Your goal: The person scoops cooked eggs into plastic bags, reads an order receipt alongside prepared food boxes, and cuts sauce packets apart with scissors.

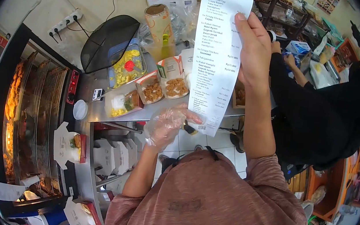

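Observation:
A long printed receipt (216, 59) hangs upright in front of me. My right hand (256, 48), bare, is closed on its upper right edge, thumb on the printed side. My left hand (167, 126) wears a clear plastic glove, and its fingers pinch the lower left end of the paper. A small dark object (190, 128) shows just below those fingers; I cannot tell what it is. Beyond the left hand stand an open box of rice and toppings (123, 104) and two boxes of fried chicken (151, 90), (175, 85).
Scrambled egg lies in a tray (112, 76) under a raised black mesh cover (108, 42). On the left is a lit glass warming cabinet (39, 118). Open meal boxes (61, 145) stand along the counter edge (139, 116). A person in black (321, 115) works at right.

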### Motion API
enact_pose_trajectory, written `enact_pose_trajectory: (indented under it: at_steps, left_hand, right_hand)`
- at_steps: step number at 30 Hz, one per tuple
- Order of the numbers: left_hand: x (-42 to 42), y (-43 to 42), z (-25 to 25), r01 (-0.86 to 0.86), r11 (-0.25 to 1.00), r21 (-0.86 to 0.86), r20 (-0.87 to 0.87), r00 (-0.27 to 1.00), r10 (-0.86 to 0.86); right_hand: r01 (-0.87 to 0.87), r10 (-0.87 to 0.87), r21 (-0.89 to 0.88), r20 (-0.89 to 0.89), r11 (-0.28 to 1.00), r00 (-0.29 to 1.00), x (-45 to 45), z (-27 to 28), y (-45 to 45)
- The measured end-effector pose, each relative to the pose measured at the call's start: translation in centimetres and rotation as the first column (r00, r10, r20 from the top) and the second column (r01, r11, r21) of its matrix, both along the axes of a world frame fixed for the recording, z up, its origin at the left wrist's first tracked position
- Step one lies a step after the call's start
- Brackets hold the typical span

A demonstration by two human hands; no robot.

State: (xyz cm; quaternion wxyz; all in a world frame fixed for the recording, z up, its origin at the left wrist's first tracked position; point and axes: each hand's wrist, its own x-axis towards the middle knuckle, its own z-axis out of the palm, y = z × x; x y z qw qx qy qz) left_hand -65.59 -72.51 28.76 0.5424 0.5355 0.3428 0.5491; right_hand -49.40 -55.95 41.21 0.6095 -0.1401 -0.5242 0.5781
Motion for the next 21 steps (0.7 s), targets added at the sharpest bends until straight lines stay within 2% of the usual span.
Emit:
enact_pose_trajectory:
  at_steps: [3,9,11,21]
  left_hand:
    - [0.5,0.0,0.3,0.003,0.999,0.046,0.070,0.998,-0.006]
    - [0.9,-0.7,0.6,-0.061,0.998,0.016,0.032,0.998,0.060]
    - [0.9,-0.8,0.6,-0.063,0.998,0.002,-0.029,0.998,0.063]
    - [1.8,-1.4,-0.6,-0.056,0.998,-0.040,0.020,0.998,0.057]
  right_hand:
    - [-0.021,0.021,0.014,0.010,1.000,1.000,-0.1,0.0,0.2]
    - [-0.044,0.044,0.029,0.006,0.999,0.999,-0.5,0.0,0.7]
    - [-0.035,0.034,0.041,0.024,0.999,0.999,-0.5,-0.1,0.9]
    - [-0.030,0.030,0.020,0.012,0.999,0.999,-0.4,-0.2,1.7]
